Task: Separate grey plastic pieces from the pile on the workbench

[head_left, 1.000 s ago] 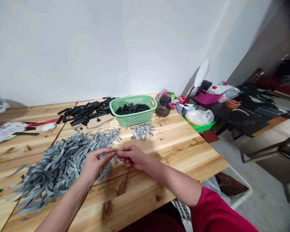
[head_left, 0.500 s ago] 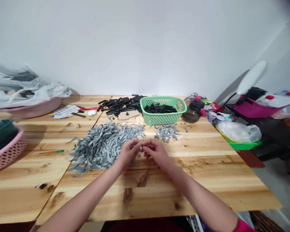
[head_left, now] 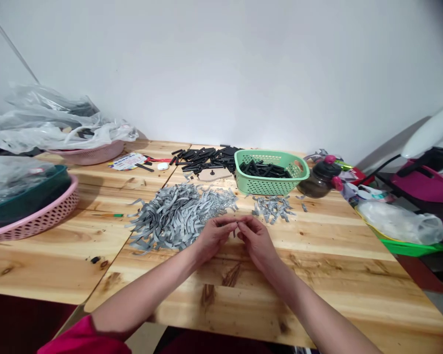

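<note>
My left hand point(head_left: 214, 237) and my right hand point(head_left: 255, 236) meet over the wooden table point(head_left: 317, 275), fingertips pinched together. Between them shows the end of a small grey strip point(head_left: 234, 233); the fingers cover most of it. Just left of my hands spreads a large heap of grey strips point(head_left: 180, 214). Beyond my right hand lies a smaller scatter of short grey strips point(head_left: 273, 208). Behind that stands a green basket point(head_left: 273, 186) with black tubes point(head_left: 266, 169) inside. More black tubes point(head_left: 203, 160) are piled to its left.
A dark round bottle point(head_left: 319, 179) with pink parts stands right of the basket. Pink baskets point(head_left: 64, 209) and plastic bags point(head_left: 70, 123) crowd the left side. A green-tipped thin tool point(head_left: 116, 215) and a white rounded object point(head_left: 163, 166) lie left of the heap.
The camera view has turned, so most of the table's contents appear farther right. My hands remain pinched together, and a bit of grey strip now shows below the fingertips.
</note>
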### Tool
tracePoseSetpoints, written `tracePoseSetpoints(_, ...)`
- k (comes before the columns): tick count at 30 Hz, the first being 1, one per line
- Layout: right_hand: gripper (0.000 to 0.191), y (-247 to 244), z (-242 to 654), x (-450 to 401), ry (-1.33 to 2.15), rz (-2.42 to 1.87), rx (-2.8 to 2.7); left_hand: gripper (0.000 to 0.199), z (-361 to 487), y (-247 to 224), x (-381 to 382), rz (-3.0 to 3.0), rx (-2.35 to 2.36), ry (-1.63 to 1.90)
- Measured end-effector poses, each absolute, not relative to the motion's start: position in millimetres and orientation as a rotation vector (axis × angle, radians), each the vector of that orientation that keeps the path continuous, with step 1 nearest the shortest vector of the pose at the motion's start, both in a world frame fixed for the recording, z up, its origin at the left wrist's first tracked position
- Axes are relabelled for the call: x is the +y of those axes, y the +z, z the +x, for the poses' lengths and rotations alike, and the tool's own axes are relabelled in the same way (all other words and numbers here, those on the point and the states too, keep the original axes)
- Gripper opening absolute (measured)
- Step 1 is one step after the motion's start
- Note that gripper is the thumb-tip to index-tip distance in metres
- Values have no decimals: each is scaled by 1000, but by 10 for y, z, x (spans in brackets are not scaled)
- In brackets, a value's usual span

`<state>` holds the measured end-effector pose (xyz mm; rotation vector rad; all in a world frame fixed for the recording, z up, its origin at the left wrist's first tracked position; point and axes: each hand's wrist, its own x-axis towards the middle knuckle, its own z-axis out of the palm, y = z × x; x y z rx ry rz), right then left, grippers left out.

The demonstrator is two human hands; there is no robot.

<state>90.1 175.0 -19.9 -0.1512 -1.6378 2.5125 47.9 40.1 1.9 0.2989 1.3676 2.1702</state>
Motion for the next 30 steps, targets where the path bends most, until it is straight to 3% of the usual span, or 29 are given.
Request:
tracePoseSetpoints(15, 22, -97, 948, 1840, 2929, -108, -1465, 31, 419, -47, 393, 192, 1417, 2259)
tracePoseSetpoints(30, 29, 17, 936, 1851, 3006, -329, -1357, 12, 415, -13, 358, 453, 1727, 2273)
